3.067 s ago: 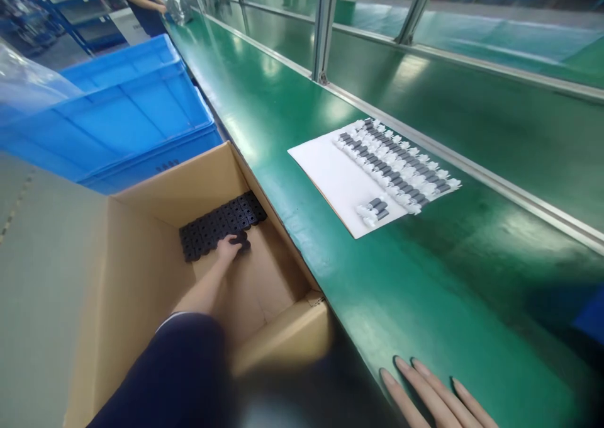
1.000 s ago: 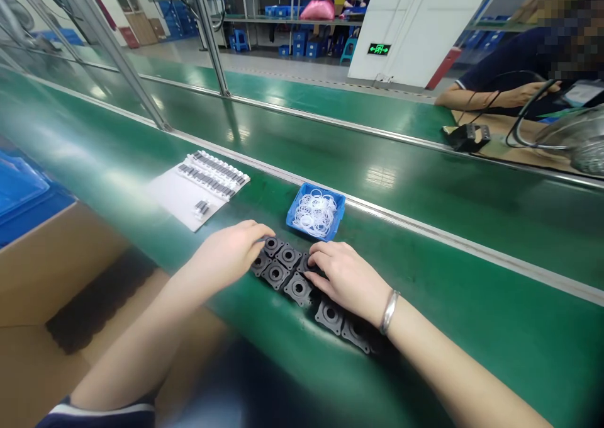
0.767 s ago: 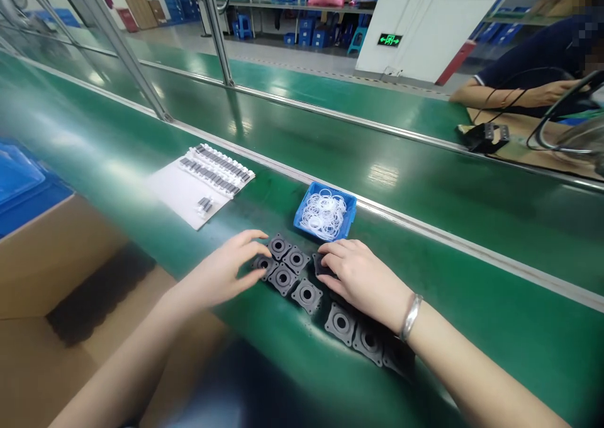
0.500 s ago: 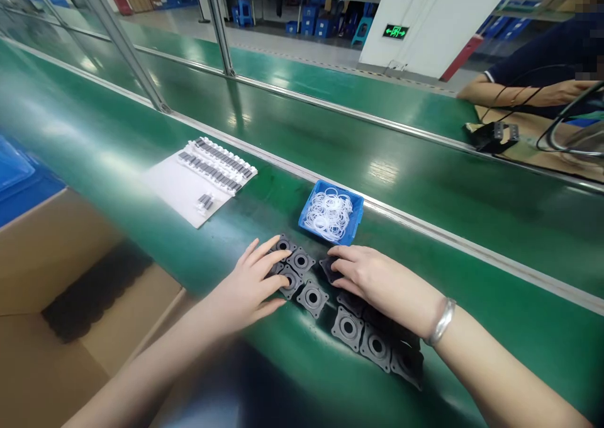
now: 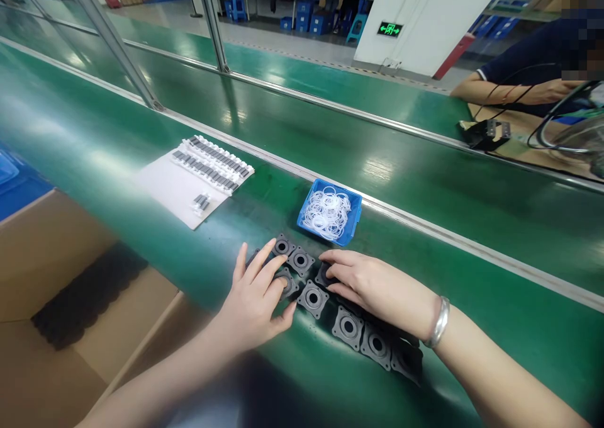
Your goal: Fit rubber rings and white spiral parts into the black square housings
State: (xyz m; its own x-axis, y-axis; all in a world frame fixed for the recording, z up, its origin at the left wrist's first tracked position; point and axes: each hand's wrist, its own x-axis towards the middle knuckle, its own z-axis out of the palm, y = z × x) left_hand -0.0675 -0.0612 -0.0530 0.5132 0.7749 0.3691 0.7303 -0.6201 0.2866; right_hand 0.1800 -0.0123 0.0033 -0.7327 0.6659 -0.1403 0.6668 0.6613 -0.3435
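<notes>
Several black square parts (image 5: 346, 327), each with a round centre hole, lie in two rows on the green belt (image 5: 472, 226) in front of me. My left hand (image 5: 257, 299) lies flat over the left end of the rows, fingers stretched out on the parts. My right hand (image 5: 377, 284), with a metal bangle on the wrist, rests palm down across the middle of the rows, fingertips touching one part. Neither hand grips anything.
A small blue tray (image 5: 353, 217) of white rings sits just beyond the parts. A white sheet (image 5: 174, 189) with rows of small grey-and-white pieces lies further left. An open cardboard box (image 5: 61, 252) with more black parts stands at my left. Another person's arm (image 5: 500, 91) rests far right.
My left hand came out of the cardboard box and now lies on the belt. Over the last second both hands slid slightly toward me over the black parts.
</notes>
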